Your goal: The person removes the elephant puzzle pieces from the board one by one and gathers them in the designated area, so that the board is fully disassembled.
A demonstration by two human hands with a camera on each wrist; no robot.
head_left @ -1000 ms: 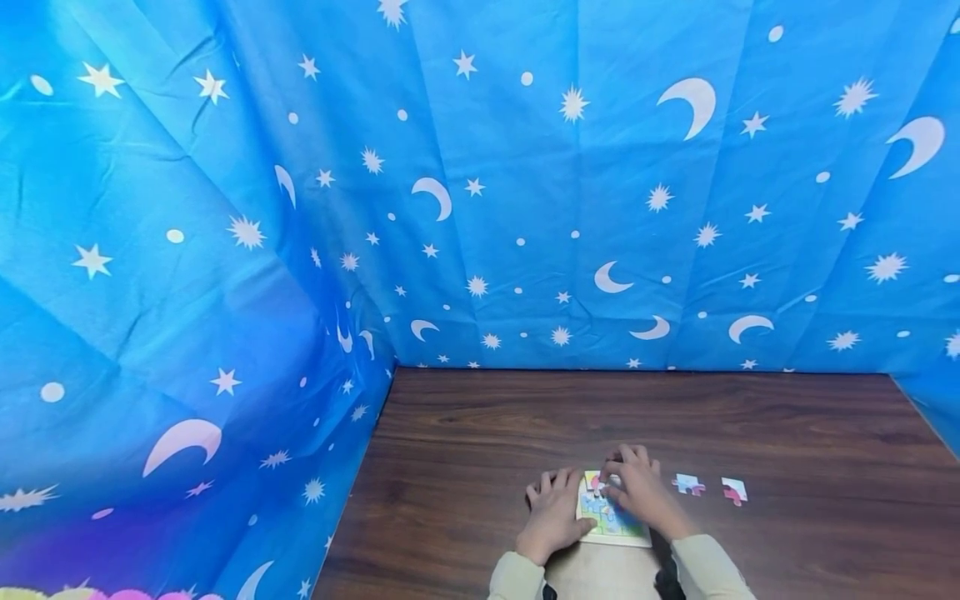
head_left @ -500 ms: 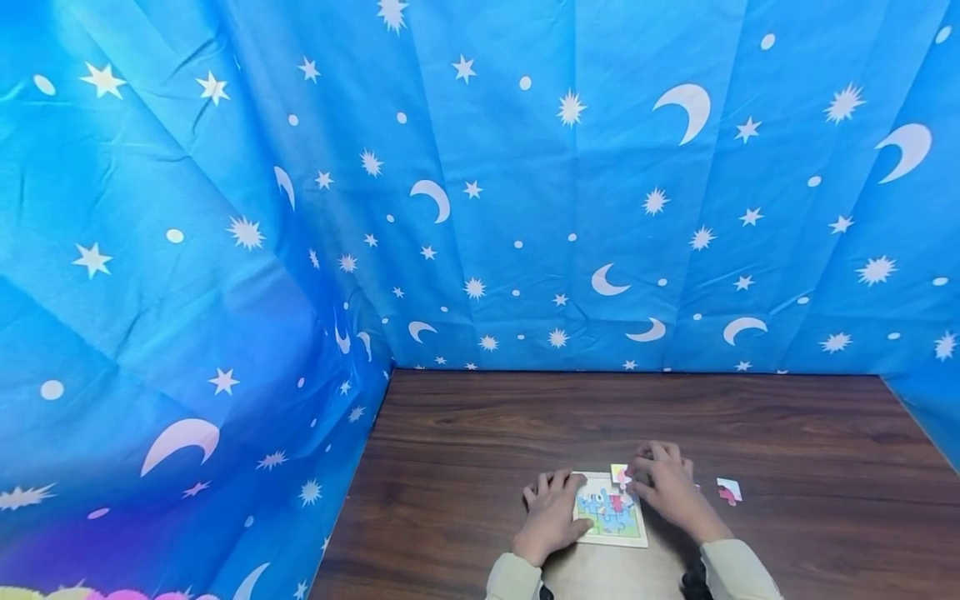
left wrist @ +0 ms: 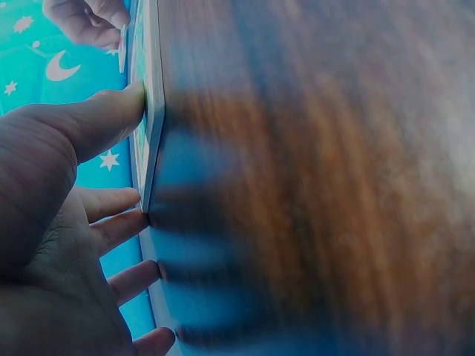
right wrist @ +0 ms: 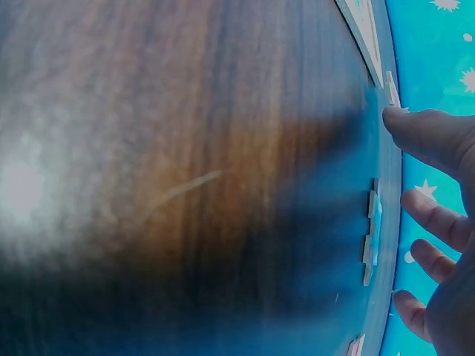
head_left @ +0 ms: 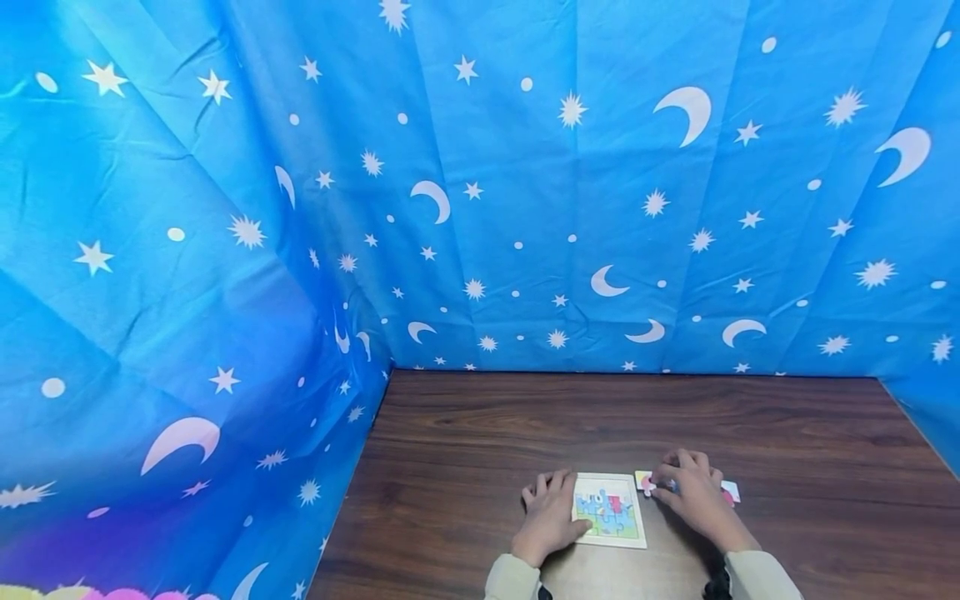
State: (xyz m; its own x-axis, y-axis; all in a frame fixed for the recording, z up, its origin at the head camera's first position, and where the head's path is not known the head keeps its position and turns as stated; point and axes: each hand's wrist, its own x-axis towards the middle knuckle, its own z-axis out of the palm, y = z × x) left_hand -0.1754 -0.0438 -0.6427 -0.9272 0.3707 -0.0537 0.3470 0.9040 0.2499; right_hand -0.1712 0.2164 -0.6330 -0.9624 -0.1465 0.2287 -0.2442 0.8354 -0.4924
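A small jigsaw puzzle in a pale frame [head_left: 609, 543] lies on the table, its lower part filled with blue, green and red pieces and a bare pale strip along the top. My left hand [head_left: 551, 512] rests at the frame's left side, fingers spread; in the left wrist view the thumb [left wrist: 111, 122] presses on the puzzle's face. Just right of the frame, my right hand [head_left: 693, 496] pinches a yellow-and-pink puzzle piece [head_left: 643, 481] between thumb and fingers. Beneath that hand lies a bluish puzzle piece [right wrist: 372, 233], mostly hidden in the head view.
Another white-and-pink puzzle piece [head_left: 731, 490] lies right of the right hand, partly covered by it. The dark wooden table [head_left: 487, 425] reaches back to a blue curtain [head_left: 510, 208] with moons and stars, which also hangs along the left side.
My right hand has lifted the yellow-and-pink piece off the frame's upper part and carried it right, beside the frame. My left hand has stayed on the frame.
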